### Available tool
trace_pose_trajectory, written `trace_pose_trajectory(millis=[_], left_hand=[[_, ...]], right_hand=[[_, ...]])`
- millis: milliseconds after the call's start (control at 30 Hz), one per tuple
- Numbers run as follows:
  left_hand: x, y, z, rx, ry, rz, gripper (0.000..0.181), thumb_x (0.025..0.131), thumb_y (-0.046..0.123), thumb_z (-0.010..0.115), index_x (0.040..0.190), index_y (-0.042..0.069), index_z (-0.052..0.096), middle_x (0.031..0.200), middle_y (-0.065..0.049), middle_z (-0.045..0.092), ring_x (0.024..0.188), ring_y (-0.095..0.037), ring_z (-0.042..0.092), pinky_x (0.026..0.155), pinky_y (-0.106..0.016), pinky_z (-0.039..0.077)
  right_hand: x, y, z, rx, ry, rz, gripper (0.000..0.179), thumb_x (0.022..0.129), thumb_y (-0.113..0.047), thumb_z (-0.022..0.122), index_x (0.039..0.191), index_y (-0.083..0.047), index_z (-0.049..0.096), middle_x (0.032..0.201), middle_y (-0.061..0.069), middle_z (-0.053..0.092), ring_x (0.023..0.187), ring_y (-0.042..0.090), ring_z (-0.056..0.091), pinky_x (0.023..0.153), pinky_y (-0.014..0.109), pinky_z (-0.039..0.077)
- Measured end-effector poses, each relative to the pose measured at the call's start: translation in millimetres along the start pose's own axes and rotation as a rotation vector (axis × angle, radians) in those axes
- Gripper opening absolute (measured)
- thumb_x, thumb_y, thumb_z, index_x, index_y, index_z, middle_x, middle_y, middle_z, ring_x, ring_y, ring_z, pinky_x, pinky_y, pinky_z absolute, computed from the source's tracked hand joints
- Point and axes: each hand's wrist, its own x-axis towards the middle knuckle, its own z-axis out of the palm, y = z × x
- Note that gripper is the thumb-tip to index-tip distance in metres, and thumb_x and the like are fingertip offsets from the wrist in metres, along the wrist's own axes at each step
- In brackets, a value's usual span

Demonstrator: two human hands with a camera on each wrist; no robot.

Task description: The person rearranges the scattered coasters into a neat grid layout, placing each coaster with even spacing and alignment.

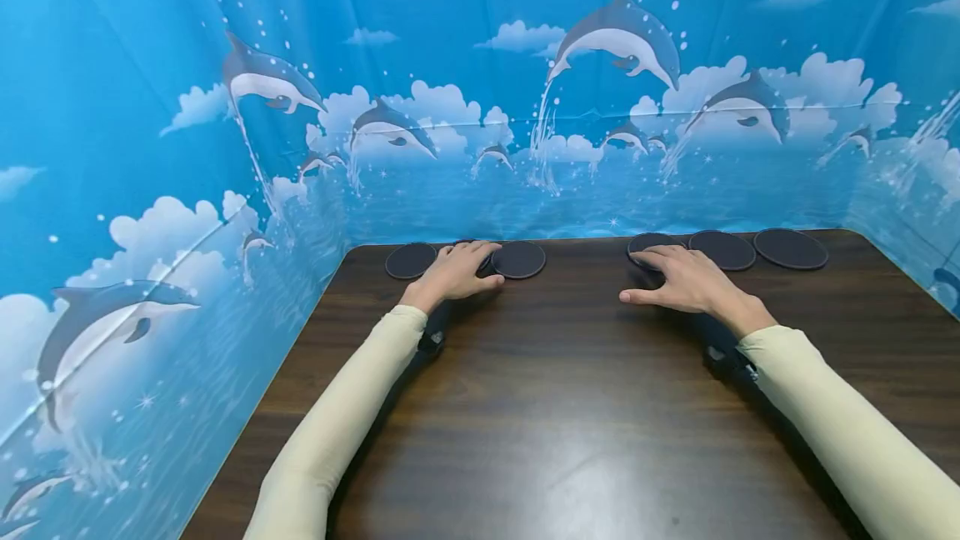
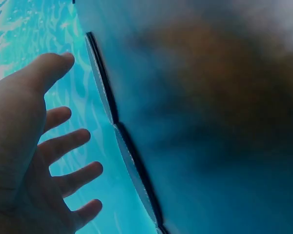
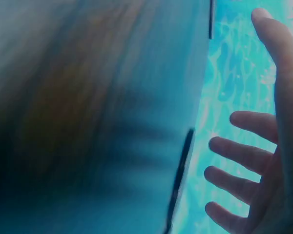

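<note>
Over the table's far edge, my left hand (image 1: pixel 461 272) is held with its fingers spread and nothing in its grasp. Below it lie flat black round discs: one to its left (image 1: pixel 411 261), one to its right (image 1: pixel 521 260), and a middle one mostly hidden by the hand. My right hand (image 1: pixel 686 280) hovers with thumb apart, near the leftmost disc (image 1: pixel 649 245) of the right-hand row. Two more discs, a middle one (image 1: pixel 723 251) and an outer one (image 1: pixel 791 249), continue that row. In both wrist views the fingers stand apart from the discs, which appear edge-on.
A dark wood-grain table (image 1: pixel 555 407) reaches from the front to the backdrop. Blue cloth printed with dolphins and clouds (image 1: pixel 450 40) rises behind the table and along both sides. Dark devices are strapped under both wrists, such as the right wrist camera (image 1: pixel 723 361).
</note>
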Motion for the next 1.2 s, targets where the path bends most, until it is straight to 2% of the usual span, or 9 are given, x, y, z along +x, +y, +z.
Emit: trace_pose_trajectory(millis=[300, 433, 700, 967, 1200], left_hand=[[27.8, -1.1, -9.3, 0.001, -0.011, 0.026, 0.077, 0.097, 0.060, 0.061, 0.159, 0.020, 0.038, 0.161, -0.006, 0.034, 0.145, -0.034, 0.031, 0.114, -0.061, 0.019], [33.5, 0.4, -9.1, 0.005, -0.031, 0.037, 0.082, 0.094, 0.063, 0.062, 0.159, 0.020, 0.037, 0.161, -0.005, 0.034, 0.145, -0.034, 0.031, 0.114, -0.061, 0.019], [35.7, 0.6, -6.0, 0.009, -0.062, -0.001, 0.093, 0.090, 0.069, 0.063, 0.162, 0.021, 0.030, 0.161, -0.007, 0.033, 0.145, -0.034, 0.032, 0.113, -0.061, 0.019], [45.9, 4.5, 3.7, 0.005, -0.087, -0.057, 0.095, 0.089, 0.069, 0.064, 0.163, 0.025, 0.025, 0.161, -0.009, 0.034, 0.145, -0.034, 0.031, 0.114, -0.060, 0.019], [58.2, 14.3, 10.4, -0.058, -0.100, -0.027, 0.092, 0.090, 0.065, 0.067, 0.163, 0.024, 0.028, 0.160, -0.008, 0.035, 0.145, -0.032, 0.033, 0.114, -0.060, 0.020]], right_hand=[[38.1, -17, 7, 0.019, -0.041, -0.017, 0.104, 0.082, -0.083, 0.057, 0.153, -0.007, 0.047, 0.152, 0.026, 0.042, 0.139, 0.048, 0.037, 0.106, 0.071, 0.026], [54.2, -27, 10, 0.041, -0.067, -0.024, 0.106, 0.082, -0.084, 0.056, 0.154, -0.007, 0.046, 0.153, 0.025, 0.041, 0.140, 0.048, 0.036, 0.107, 0.071, 0.026], [89.8, -49, 25, 0.025, -0.131, -0.030, 0.108, 0.079, -0.087, 0.055, 0.154, -0.010, 0.046, 0.155, 0.023, 0.038, 0.141, 0.047, 0.033, 0.108, 0.069, 0.024], [111.1, -67, 37, -0.006, -0.166, -0.029, 0.104, 0.081, -0.085, 0.055, 0.154, -0.012, 0.046, 0.157, 0.021, 0.035, 0.140, 0.046, 0.031, 0.110, 0.067, 0.021], [119.2, -71, 39, -0.005, -0.170, -0.015, 0.104, 0.081, -0.084, 0.056, 0.154, -0.010, 0.046, 0.156, 0.021, 0.035, 0.137, 0.046, 0.032, 0.110, 0.066, 0.021]])
